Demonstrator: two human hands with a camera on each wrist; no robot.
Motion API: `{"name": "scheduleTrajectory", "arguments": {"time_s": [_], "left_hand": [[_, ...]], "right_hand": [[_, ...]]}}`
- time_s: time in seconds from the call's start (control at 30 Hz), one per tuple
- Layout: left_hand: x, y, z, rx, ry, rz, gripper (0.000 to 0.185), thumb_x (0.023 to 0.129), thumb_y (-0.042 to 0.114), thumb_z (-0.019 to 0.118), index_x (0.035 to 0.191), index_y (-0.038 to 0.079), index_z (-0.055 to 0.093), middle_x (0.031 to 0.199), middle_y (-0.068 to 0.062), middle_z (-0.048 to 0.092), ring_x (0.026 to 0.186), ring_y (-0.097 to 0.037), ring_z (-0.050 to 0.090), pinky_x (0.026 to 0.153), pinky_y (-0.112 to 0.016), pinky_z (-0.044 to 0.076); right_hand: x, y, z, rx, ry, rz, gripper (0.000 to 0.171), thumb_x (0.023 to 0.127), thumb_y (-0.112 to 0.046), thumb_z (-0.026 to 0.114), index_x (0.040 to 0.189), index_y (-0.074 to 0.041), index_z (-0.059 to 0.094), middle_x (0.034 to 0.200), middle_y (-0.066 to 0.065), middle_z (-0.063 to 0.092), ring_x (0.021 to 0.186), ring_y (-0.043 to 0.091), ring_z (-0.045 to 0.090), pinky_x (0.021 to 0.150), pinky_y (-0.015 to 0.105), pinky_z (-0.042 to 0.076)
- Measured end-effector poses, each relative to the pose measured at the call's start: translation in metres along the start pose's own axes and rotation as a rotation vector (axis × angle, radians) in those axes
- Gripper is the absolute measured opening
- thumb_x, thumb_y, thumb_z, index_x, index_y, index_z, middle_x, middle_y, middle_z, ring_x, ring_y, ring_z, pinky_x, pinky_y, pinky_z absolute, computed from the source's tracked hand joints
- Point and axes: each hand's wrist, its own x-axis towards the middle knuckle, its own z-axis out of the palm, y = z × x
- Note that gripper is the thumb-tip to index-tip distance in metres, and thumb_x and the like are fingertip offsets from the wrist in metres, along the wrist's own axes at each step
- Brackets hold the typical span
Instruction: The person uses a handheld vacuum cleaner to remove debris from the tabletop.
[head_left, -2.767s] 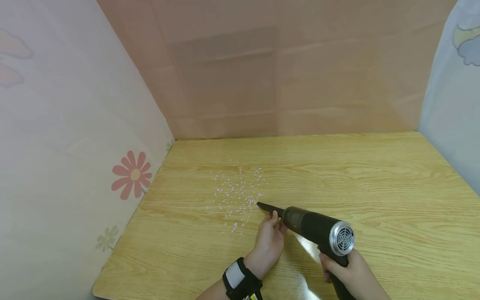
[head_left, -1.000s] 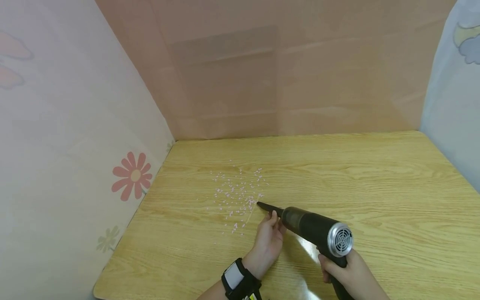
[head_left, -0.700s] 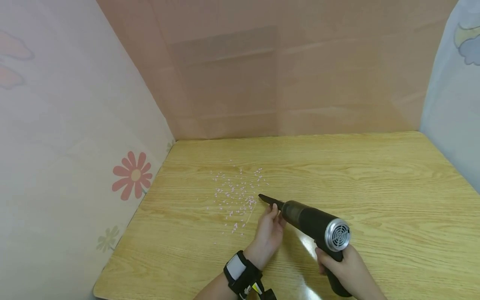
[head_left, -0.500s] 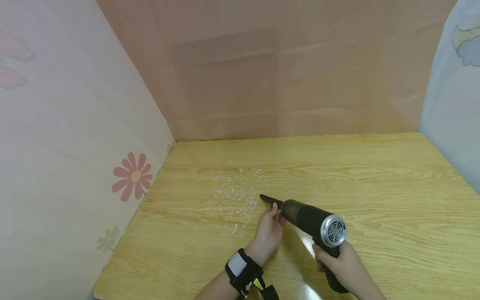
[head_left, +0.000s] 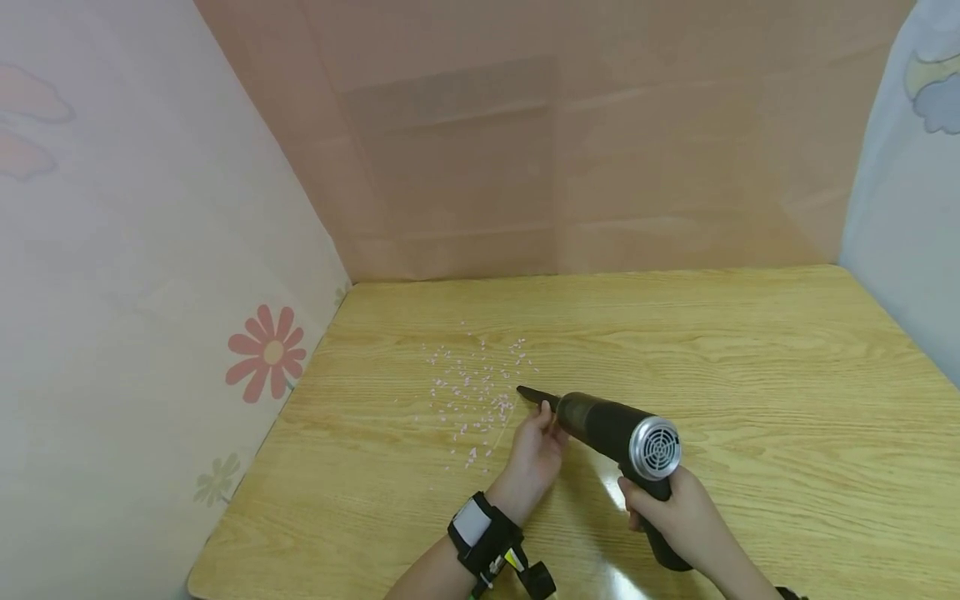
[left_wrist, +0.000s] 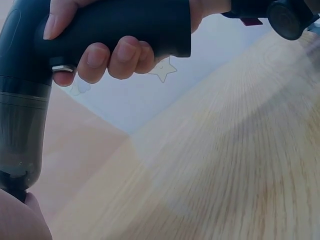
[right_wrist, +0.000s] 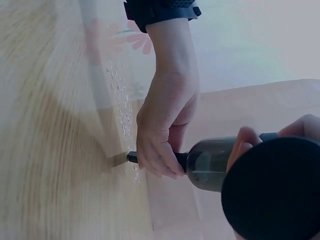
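A black handheld vacuum cleaner with a silver vented end points left over the table. My right hand grips its handle, the fingers curled round it in the left wrist view, near a small silver button. With thumb and fingers, my left hand pinches the slim black nozzle just ahead of the clear dust cup. The nozzle tip is at the right edge of a scatter of small pale pink bits. Whether the tip touches the table cannot be told.
The wood-grain table has a brown covered wall behind it. White sheets with printed flowers and a cloud stand at the left and right sides. A thin pale line runs beside the bits.
The nozzle tip has lifted slightly and shifted away from the table's front edge. The vacuum's rear end and my right hand have moved left and farther back. The bits look much the same.
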Motion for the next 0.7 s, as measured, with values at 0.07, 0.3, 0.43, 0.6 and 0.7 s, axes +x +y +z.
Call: {"name": "scheduleTrajectory", "arguments": {"time_s": [0.07,0.3,0.43,0.6,0.7], "left_hand": [[0.000,0.001,0.000,-0.003,0.003,0.005,0.011,0.103,0.014,0.041,0.108,0.005,0.046,0.092,0.002,0.054,0.077,-0.002,0.054,0.073,-0.010,0.049],[-0.001,0.004,0.000,-0.005,0.011,0.006,0.012,0.102,0.013,0.042,0.109,0.004,0.046,0.093,0.001,0.053,0.078,-0.002,0.054,0.073,-0.010,0.049],[0.003,0.003,0.001,0.003,-0.001,0.022,0.013,0.102,0.013,0.042,0.109,0.004,0.048,0.091,0.002,0.055,0.079,-0.003,0.054,0.074,-0.011,0.049],[0.013,0.001,0.006,-0.003,0.010,0.033,0.007,0.102,0.012,0.042,0.102,0.007,0.048,0.087,0.004,0.053,0.078,-0.004,0.052,0.073,-0.012,0.049],[0.019,0.001,0.010,-0.009,0.027,0.033,0.008,0.102,0.011,0.042,0.096,0.008,0.046,0.085,0.003,0.050,0.077,-0.004,0.051,0.072,-0.013,0.049]], "right_hand": [[0.000,-0.001,0.000,-0.001,-0.001,-0.011,0.015,0.090,-0.012,0.061,0.095,0.002,0.056,0.061,-0.003,0.056,0.053,0.007,0.056,0.056,0.023,0.049],[0.001,-0.002,0.002,-0.003,0.000,0.000,0.018,0.089,-0.013,0.063,0.096,0.003,0.055,0.060,-0.002,0.056,0.053,0.008,0.057,0.057,0.023,0.050],[0.003,-0.002,0.003,-0.006,0.015,0.021,0.017,0.090,-0.013,0.063,0.093,0.002,0.056,0.060,-0.002,0.057,0.053,0.008,0.056,0.056,0.023,0.049],[0.008,-0.003,0.004,0.004,0.039,0.051,0.016,0.090,-0.012,0.061,0.091,0.002,0.056,0.062,0.000,0.057,0.053,0.008,0.056,0.056,0.023,0.049],[0.011,-0.005,0.004,0.004,0.052,0.052,0.015,0.090,-0.012,0.061,0.091,0.002,0.056,0.061,0.000,0.057,0.053,0.008,0.056,0.056,0.023,0.049]]}}
